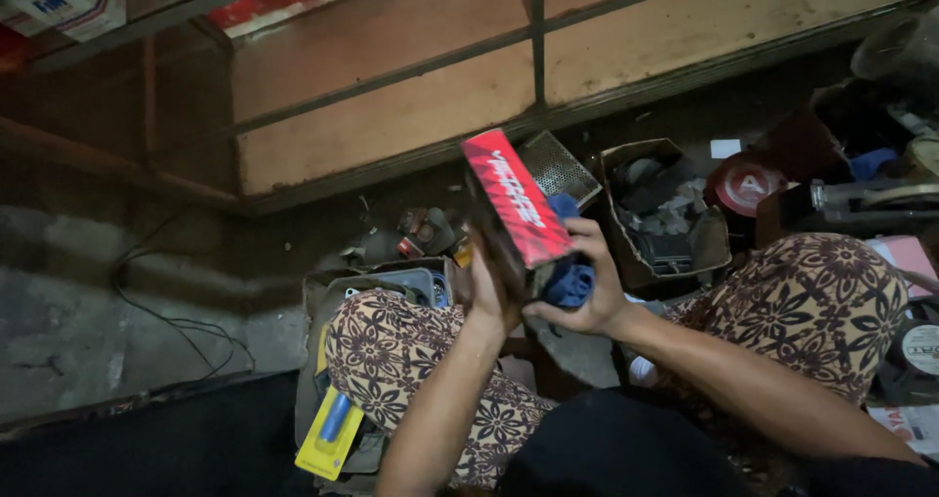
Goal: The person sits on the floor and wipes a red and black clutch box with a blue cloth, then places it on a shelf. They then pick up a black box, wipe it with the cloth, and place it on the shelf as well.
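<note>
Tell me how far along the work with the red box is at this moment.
Done: the red box is off the floor, raised above the knees. In hand: the left hand props it from below, while the right hand presses a blue item at its open end, part in, part out. Left: the blue item is not fully inside or out; the cardboard box of parts sits untouched.
</note>
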